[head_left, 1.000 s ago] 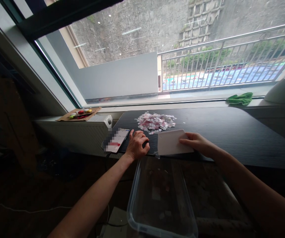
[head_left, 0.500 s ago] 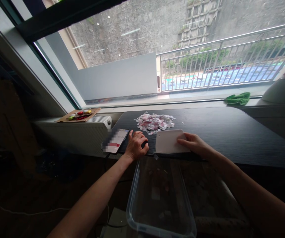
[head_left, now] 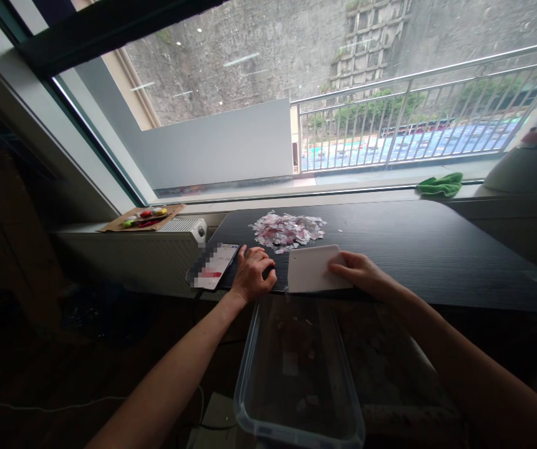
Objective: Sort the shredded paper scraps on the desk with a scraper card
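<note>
My right hand (head_left: 359,271) grips the right end of a flat white plastic scraper (head_left: 312,267), thumb on top. The scraper has a small hole near one corner and lies at the front edge of the dark table (head_left: 390,249). Just behind it is a heap of torn pinkish-white paper scraps (head_left: 287,229). My left hand (head_left: 252,273) rests at the table edge, fingers bent and thumb apart, with nothing visible in it. It is between a phone (head_left: 216,265) and the scraper. Below the edge stands a clear plastic bin (head_left: 244,380) with a few scraps inside.
A white radiator (head_left: 132,249) on the left carries a piece of cardboard (head_left: 113,224) with small colourful items. On the window sill lie a green cloth (head_left: 441,185) and a pale container (head_left: 514,168). A white cable (head_left: 53,408) runs along the floor.
The view has shifted slightly. A small scrap hanging at the table edge by the scraper's left corner has dropped or become hard to see. Both hands keep nearly the same pose.
</note>
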### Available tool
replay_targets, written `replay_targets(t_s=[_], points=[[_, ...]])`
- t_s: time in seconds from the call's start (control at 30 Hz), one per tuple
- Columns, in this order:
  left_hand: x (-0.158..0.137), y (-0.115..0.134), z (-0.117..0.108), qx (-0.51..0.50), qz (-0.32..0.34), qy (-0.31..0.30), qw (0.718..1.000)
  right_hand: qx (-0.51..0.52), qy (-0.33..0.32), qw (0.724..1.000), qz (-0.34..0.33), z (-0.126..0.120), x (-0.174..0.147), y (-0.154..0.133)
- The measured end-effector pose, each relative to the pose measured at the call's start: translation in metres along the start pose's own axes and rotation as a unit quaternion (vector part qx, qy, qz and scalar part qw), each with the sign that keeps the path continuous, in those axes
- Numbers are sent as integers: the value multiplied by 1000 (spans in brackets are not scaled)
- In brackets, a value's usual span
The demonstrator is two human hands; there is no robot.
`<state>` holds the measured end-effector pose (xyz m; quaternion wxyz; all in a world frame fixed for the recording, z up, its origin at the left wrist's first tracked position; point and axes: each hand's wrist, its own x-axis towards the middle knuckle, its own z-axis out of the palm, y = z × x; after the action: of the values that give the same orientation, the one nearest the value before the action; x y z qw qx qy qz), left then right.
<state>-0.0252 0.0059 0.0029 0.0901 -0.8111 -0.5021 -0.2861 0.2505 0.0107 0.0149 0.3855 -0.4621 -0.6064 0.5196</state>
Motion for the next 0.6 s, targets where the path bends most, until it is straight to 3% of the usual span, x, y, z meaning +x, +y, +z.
replay_targets(t_s=[0.27,0.4,0.47,0.6], points=[[0,0,0,0,-2,-2,1000,-5,25,1000,-1,2,-2,-3],[0,0,0,-2,-3,0,1000,29,3,999,20,2,-5,-7],[0,1,0,-4,-2,1,1000,71,45,996,12,0,-5,-5],[0,1,-1,-15,1,1,1000,78,214,973,-30,-8,0,2]])
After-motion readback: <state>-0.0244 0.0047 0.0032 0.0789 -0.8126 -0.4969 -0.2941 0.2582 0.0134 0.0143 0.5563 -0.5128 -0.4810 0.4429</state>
